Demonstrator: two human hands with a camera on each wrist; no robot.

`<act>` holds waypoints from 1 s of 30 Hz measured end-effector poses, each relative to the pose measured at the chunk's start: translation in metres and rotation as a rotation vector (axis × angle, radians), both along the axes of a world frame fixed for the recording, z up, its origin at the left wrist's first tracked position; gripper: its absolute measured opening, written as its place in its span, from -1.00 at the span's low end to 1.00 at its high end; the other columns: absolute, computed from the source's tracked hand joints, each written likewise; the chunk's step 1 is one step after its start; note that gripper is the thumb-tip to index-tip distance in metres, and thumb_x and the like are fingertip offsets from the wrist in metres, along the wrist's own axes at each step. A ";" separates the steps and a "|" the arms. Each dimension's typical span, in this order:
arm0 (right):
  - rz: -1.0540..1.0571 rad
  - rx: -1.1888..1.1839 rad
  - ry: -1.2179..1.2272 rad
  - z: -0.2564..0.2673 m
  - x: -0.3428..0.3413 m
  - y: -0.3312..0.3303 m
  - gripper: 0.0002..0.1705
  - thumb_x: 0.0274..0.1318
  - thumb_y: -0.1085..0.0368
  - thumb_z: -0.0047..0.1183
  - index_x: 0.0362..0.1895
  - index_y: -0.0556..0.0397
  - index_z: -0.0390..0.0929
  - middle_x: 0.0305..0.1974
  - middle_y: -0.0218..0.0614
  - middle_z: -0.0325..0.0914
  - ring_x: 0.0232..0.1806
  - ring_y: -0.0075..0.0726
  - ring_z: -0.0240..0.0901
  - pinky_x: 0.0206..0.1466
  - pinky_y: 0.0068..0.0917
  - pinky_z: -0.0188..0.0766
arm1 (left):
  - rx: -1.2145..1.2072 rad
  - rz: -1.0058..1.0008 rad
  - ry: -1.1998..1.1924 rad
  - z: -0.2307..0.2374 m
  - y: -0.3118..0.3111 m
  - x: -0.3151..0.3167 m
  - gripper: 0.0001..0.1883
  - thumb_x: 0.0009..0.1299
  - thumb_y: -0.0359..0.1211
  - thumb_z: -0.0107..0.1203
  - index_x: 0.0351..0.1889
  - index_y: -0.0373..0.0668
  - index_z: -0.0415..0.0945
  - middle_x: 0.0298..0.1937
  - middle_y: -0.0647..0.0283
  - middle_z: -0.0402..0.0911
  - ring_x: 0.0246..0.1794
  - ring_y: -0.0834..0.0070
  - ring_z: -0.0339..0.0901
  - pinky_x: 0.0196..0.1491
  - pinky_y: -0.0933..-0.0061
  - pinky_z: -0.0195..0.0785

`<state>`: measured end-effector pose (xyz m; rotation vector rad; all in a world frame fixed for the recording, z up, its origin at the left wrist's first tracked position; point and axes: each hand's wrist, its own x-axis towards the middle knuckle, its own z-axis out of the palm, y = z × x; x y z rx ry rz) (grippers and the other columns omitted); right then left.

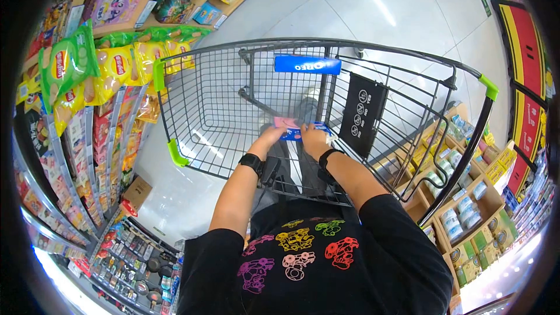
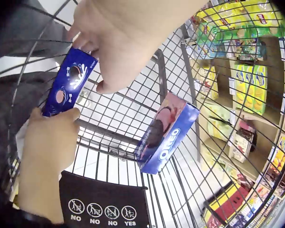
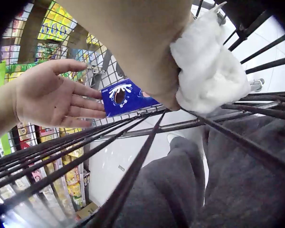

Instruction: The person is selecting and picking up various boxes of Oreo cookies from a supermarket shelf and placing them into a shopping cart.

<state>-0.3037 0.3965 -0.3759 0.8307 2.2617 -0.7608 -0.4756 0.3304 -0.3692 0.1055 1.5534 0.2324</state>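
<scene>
Both hands are low inside a black wire shopping cart (image 1: 201, 90), at a blue cookie box (image 2: 61, 97) with cookie pictures. My right hand (image 1: 315, 141) grips one end of this box, its fingers bent over the edge. A crumpled white tissue (image 3: 206, 66) shows beneath that hand. My left hand (image 3: 54, 95) has straight, spread fingers, with the fingertips right at the box's other end and the thumb apart. Another box, a blue and pink Oreo box (image 2: 166, 137), rests in the cart, farther from the body, with its lettered side showing in the head view.
A black sign panel (image 1: 363, 114) hangs on the cart's right part. Snack shelves with yellow and green chip bags (image 1: 114, 70) stand close on the left. Wooden bins (image 1: 466, 216) of packaged goods are at the right. Pale tiled floor (image 1: 350, 6) lies beyond the cart.
</scene>
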 end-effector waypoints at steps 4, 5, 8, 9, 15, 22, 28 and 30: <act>0.065 0.018 -0.042 0.003 -0.001 0.005 -0.52 -0.04 0.29 -0.09 0.00 0.21 0.23 -0.12 0.15 0.38 -0.28 -0.04 0.52 -0.33 -0.32 0.48 | 0.021 0.127 -0.030 -0.003 -0.001 0.002 -0.53 0.21 -0.09 -0.08 -0.16 -0.33 0.47 -0.26 0.18 0.55 -0.17 0.44 0.44 -0.08 0.45 0.21; 0.044 0.011 -0.030 0.004 -0.002 0.007 -0.55 -0.05 0.29 -0.08 -0.02 0.20 0.25 -0.14 0.13 0.41 -0.29 -0.05 0.52 -0.33 -0.32 0.48 | 0.004 0.251 -0.056 0.040 0.026 0.004 -0.58 0.22 -0.17 -0.07 -0.09 -0.30 0.43 -0.18 0.20 0.52 -0.13 0.46 0.43 -0.03 0.50 0.20; -0.019 -0.039 0.018 0.006 -0.008 0.016 -0.57 -0.12 0.28 0.01 -0.10 0.15 0.31 -0.24 0.01 0.47 -0.29 -0.09 0.52 -0.31 -0.31 0.47 | 0.215 0.225 -0.107 0.016 0.018 0.009 -0.57 0.22 -0.25 -0.06 0.01 -0.28 0.34 -0.08 0.20 0.48 -0.08 0.46 0.40 0.01 0.51 0.18; -0.039 -0.058 0.033 0.008 -0.009 0.020 -0.58 -0.15 0.27 0.05 -0.13 0.13 0.33 -0.27 -0.03 0.49 -0.29 -0.10 0.52 -0.30 -0.31 0.46 | 0.225 0.261 -0.110 0.007 0.013 0.010 -0.52 0.19 -0.30 -0.02 0.07 -0.30 0.26 -0.01 0.18 0.44 -0.02 0.43 0.38 0.03 0.50 0.19; -0.095 -0.146 0.016 0.042 -0.017 0.054 -0.45 -0.43 0.04 0.26 -0.26 0.03 0.44 -0.37 -0.22 0.53 -0.27 -0.16 0.50 -0.23 -0.27 0.43 | 0.231 0.237 0.283 -0.023 0.006 0.007 -0.44 0.19 -0.38 -0.01 0.16 -0.30 0.12 0.04 0.06 0.40 0.03 0.37 0.37 0.05 0.47 0.22; -0.300 -0.254 0.340 0.108 0.004 0.118 -0.32 -0.47 -0.11 0.20 -0.20 0.06 0.48 -0.35 -0.05 0.53 -0.27 0.02 0.46 -0.18 -0.26 0.39 | 0.637 0.615 0.325 0.101 0.050 -0.005 -0.41 0.25 -0.23 0.00 0.20 -0.22 0.06 0.06 0.12 0.35 0.05 0.38 0.30 0.06 0.44 0.16; -0.555 -0.524 0.650 0.237 0.002 0.127 -0.45 -0.27 0.10 0.24 -0.18 0.20 0.46 -0.39 -0.21 0.53 -0.37 -0.44 0.42 -0.23 -0.48 0.36 | 0.981 0.497 -0.025 0.194 0.082 -0.002 -0.47 0.27 -0.26 0.06 0.15 -0.21 0.13 0.04 0.21 0.36 0.01 0.49 0.33 0.04 0.41 0.23; -0.536 -0.468 0.767 0.277 0.002 0.112 -0.44 -0.20 0.16 0.22 -0.10 0.23 0.41 -0.38 -0.28 0.52 -0.34 -0.50 0.38 -0.23 -0.50 0.35 | 0.907 0.504 -0.135 0.253 0.089 -0.014 -0.51 0.24 -0.32 0.09 0.10 -0.22 0.19 -0.02 0.22 0.41 -0.06 0.51 0.38 -0.03 0.46 0.29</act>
